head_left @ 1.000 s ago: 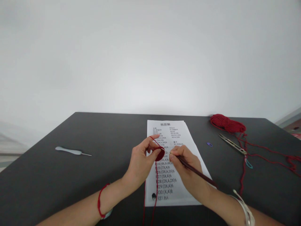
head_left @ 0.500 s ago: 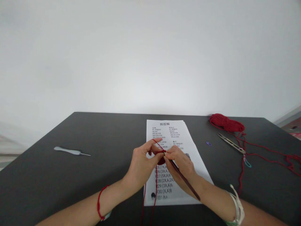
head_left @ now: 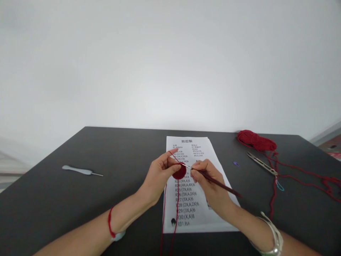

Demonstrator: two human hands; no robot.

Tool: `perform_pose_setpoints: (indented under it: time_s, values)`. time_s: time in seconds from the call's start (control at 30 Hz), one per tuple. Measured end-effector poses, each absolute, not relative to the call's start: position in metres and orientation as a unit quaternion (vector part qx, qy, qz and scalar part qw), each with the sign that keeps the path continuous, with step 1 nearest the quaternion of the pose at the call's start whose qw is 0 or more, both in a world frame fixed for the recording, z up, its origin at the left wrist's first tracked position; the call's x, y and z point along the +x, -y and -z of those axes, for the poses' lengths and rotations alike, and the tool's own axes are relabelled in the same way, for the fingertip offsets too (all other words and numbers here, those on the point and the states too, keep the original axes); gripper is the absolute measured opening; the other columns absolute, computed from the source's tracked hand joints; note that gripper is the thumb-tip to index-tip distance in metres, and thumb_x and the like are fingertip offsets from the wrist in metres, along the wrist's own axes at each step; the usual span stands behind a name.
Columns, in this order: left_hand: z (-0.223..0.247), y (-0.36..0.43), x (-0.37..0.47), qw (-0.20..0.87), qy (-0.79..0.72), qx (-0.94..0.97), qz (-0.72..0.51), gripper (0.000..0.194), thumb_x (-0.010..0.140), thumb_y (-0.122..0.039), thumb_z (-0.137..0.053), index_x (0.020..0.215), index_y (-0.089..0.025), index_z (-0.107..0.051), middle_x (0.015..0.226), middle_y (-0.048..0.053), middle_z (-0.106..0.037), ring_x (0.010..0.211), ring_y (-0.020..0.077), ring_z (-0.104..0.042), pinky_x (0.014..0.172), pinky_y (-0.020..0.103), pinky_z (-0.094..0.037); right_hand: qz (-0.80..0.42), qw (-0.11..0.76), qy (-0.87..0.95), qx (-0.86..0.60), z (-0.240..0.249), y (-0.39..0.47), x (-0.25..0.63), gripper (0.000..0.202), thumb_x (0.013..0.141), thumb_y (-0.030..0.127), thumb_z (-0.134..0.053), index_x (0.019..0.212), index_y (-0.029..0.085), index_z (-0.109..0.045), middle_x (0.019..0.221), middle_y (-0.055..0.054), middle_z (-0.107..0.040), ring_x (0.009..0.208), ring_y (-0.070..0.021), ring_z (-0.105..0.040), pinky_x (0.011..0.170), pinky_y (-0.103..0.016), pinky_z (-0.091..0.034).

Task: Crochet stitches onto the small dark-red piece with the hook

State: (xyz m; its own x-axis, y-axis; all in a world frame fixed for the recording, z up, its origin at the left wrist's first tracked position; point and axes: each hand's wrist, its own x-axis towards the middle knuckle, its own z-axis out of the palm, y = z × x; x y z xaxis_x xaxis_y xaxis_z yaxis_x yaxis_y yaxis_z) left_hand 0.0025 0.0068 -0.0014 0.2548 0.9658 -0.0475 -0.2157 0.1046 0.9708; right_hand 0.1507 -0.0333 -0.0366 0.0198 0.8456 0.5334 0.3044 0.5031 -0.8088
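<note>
My left hand [head_left: 160, 174] pinches a small round piece of dark red crochet [head_left: 179, 172] between thumb and fingers. A strand of red yarn [head_left: 178, 202] runs over its raised index finger, and two strands hang down toward the front edge. My right hand [head_left: 210, 181] is closed round a crochet hook [head_left: 220, 184] with a dark brown handle and a thin metal shaft. The hook's tip meets the top edge of the crochet piece. Beneath both hands lies a printed pattern sheet [head_left: 197, 224], partly covered by them.
A grey-handled crochet hook [head_left: 80, 170] lies at the left of the dark table [head_left: 128, 149]. To the right are a skein of red yarn [head_left: 255, 140] with loose strands, thread snips [head_left: 262, 163] with a blue loop, and a purple stitch marker [head_left: 236, 164].
My right hand has moved right, away from my left, and the hook now lies flatter with its metal shaft showing. The crochet piece is more fully visible, and my left index finger is higher.
</note>
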Motion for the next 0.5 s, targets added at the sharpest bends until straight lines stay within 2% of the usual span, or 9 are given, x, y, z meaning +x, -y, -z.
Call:
perform_pose_setpoints:
  time_s: [0.07,0.2,0.4,0.43,0.5]
  values:
    - [0.001,-0.009,0.002,0.596,-0.408,0.507,-0.47,0.046,0.069,-0.013,-0.068,0.114,-0.015,-0.06,0.066,-0.006,-0.058,0.062,0.009,-0.053,0.066,0.024,-0.043,-0.242,0.551,0.675,-0.426,0.036,0.034,0.154,0.01,0.09,0.015,-0.049,0.084,0.023,-0.048,0.074,0.002,-0.052,0.063,-0.0128,-0.05,0.054,-0.024,-0.044]
    - [0.0,-0.011,0.0,0.526,-0.421,0.577,-0.461,0.032,0.07,-0.011,-0.064,0.102,-0.015,-0.065,0.066,-0.004,-0.059,0.068,0.0126,-0.056,0.069,0.025,-0.045,-0.164,0.516,0.752,-0.376,0.033,0.035,0.157,0.013,0.087,0.011,-0.049,0.079,0.022,-0.05,0.074,0.0,-0.054,0.066,-0.0138,-0.05,0.061,-0.027,-0.043]
    - [0.001,-0.013,-0.003,0.463,-0.425,0.646,-0.433,0.008,0.071,-0.012,-0.06,0.077,-0.017,-0.064,0.078,0.001,-0.066,0.073,0.015,-0.059,0.074,0.028,-0.047,-0.383,0.553,0.573,-0.468,0.022,0.034,0.157,0.016,0.087,0.021,-0.049,0.072,0.021,-0.047,0.058,0.004,-0.049,0.051,-0.0119,-0.046,0.048,-0.024,-0.041]
    - [0.001,-0.013,-0.003,0.46,-0.425,0.651,-0.429,0.008,0.071,-0.012,-0.06,0.075,-0.017,-0.064,0.079,0.002,-0.066,0.075,0.0155,-0.06,0.076,0.029,-0.047,-0.379,0.549,0.583,-0.464,0.02,0.034,0.158,0.015,0.088,0.02,-0.049,0.072,0.021,-0.047,0.059,0.004,-0.05,0.051,-0.0116,-0.046,0.048,-0.024,-0.041]
    - [0.002,-0.014,-0.004,0.459,-0.421,0.658,-0.424,0.01,0.072,-0.012,-0.059,0.078,-0.018,-0.064,0.082,0.002,-0.067,0.077,0.0162,-0.061,0.079,0.03,-0.047,-0.297,0.523,0.668,-0.437,0.018,0.034,0.162,0.013,0.088,0.016,-0.049,0.076,0.02,-0.049,0.065,0.002,-0.052,0.056,-0.0122,-0.048,0.051,-0.025,-0.042]
